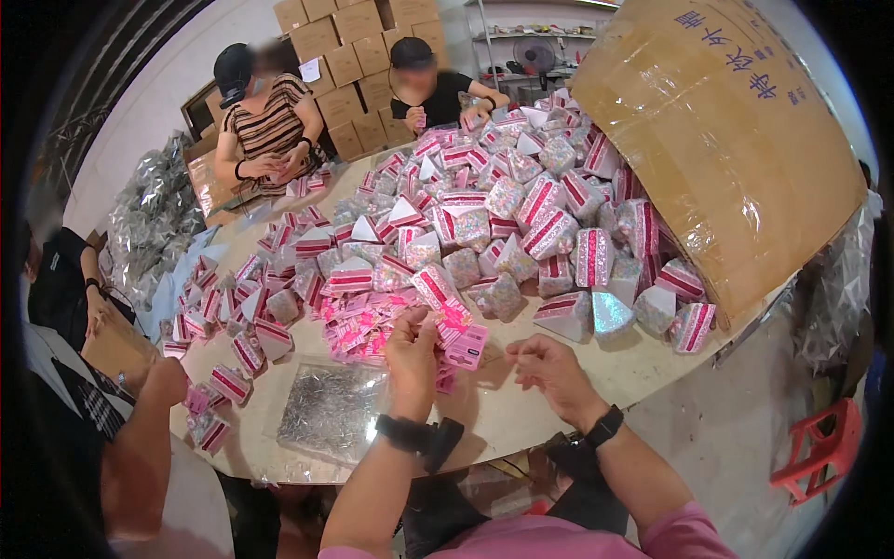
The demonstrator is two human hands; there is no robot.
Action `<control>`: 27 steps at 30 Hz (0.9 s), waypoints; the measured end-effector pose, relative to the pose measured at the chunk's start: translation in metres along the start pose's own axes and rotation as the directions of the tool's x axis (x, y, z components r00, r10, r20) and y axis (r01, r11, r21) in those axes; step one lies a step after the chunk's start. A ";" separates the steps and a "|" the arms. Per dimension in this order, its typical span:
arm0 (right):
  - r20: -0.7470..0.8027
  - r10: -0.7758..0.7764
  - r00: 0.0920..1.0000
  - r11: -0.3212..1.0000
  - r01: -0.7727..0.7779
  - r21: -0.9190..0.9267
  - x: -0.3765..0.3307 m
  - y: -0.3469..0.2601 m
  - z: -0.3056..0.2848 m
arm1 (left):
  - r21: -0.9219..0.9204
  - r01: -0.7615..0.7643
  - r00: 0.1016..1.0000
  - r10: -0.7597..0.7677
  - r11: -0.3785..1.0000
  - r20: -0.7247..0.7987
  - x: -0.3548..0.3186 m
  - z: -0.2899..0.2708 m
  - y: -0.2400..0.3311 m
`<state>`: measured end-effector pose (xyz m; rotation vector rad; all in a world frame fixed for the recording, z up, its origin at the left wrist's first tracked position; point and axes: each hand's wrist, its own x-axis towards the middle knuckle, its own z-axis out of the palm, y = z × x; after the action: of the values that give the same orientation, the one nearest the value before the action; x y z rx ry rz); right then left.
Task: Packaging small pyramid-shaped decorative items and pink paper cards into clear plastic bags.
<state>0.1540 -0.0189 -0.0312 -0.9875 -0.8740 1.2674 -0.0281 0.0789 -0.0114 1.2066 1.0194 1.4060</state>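
Note:
My left hand (413,359) is closed on a pink printed card (458,334). A wedge-shaped item like a cake slice (435,285), white with a dark pink stripe, is right above the fingers; whether they hold it too is hard to tell. To the right, my right hand (557,374) hovers over the table with thumb and fingertips pinched together. Anything between those fingertips is too small to make out. Loose pink cards (361,326) lie in a heap beside my left hand. Next to my left wrist sits a clear shallow tray (282,430) of thin, needle-like pieces.
Many wrapped cake-slice items (494,224) cover the table (503,424). A large cardboard box (717,158) tilts over the right side. Co-workers sit across the table (270,130) and at left. A red stool (819,452) stands on the floor at right.

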 end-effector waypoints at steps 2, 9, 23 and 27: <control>0.040 0.041 0.998 0.999 -0.042 0.015 0.004 -0.004 0.017 | 0.040 -0.056 0.998 0.055 0.998 0.031 -0.010 0.008 -0.003; 0.048 -0.058 0.997 0.925 0.071 -0.372 0.021 0.007 0.009 | -0.216 -0.029 0.992 0.002 0.976 -0.126 -0.017 0.002 0.008; -0.011 0.027 1.000 0.918 -0.020 0.396 -0.001 -0.012 0.031 | -0.537 0.455 0.884 -0.289 0.710 0.367 -0.060 -0.002 0.014; 0.101 -0.040 0.994 0.838 -0.022 0.545 0.000 -0.012 0.029 | -0.436 0.417 0.896 -0.281 0.798 0.344 -0.068 0.005 0.010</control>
<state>0.1310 -0.0163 -0.0099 -0.4566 -0.5403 1.4625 -0.0233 0.0101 -0.0117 0.7384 0.5943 1.0816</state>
